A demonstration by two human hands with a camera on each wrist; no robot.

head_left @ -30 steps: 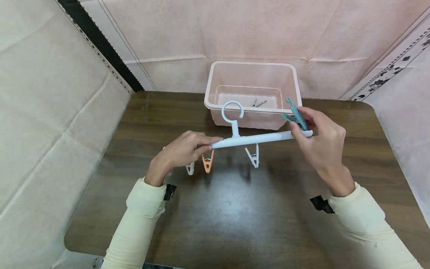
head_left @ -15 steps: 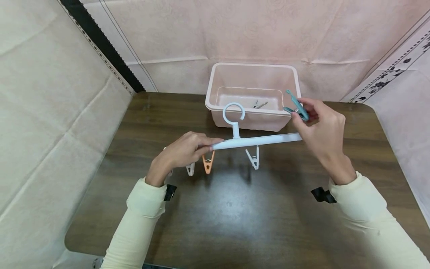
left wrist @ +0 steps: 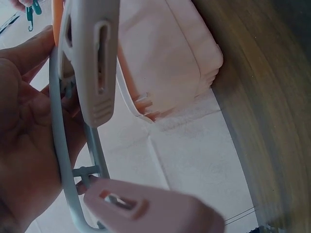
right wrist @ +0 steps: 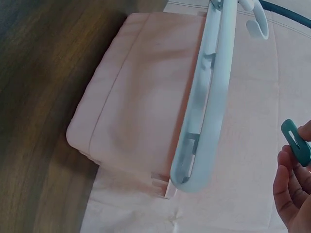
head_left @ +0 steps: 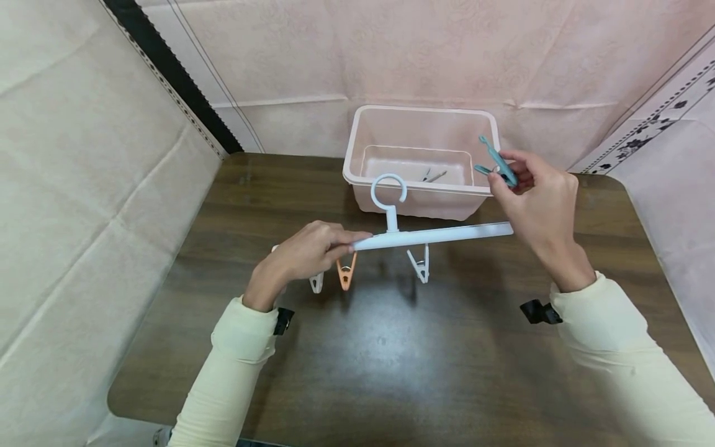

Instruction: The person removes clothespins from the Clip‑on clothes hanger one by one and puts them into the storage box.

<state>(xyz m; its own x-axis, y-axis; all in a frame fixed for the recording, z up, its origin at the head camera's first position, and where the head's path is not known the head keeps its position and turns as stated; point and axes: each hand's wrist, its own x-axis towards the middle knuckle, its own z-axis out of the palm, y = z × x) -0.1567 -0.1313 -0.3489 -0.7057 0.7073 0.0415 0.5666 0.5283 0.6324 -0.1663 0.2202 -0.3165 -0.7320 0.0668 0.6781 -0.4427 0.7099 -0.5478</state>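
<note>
A pale blue hanger [head_left: 447,234], hook upward, is held above the table by my left hand [head_left: 313,251], which grips its left end. Below the bar hang an orange clip [head_left: 346,276], a pale clip [head_left: 316,283] close to the left hand, and a white clip [head_left: 421,268] nearer the middle. A pink clip [left wrist: 150,206] shows on the hanger's left end in the left wrist view. My right hand [head_left: 544,202] pinches a teal clip [head_left: 500,164] between thumb and fingers, above and apart from the bar's right end.
Behind the hanger stands a pink bin [head_left: 421,200] at the back of the brown wooden table [head_left: 385,360]. Small clip-like pieces [head_left: 434,176] lie inside it. Pale cloth [head_left: 436,49] rises behind and at both sides.
My right hand has lifted the teal clip up and away from the hanger's right end, which now shows bare. The left hand keeps its grip on the hanger, nearly still.
</note>
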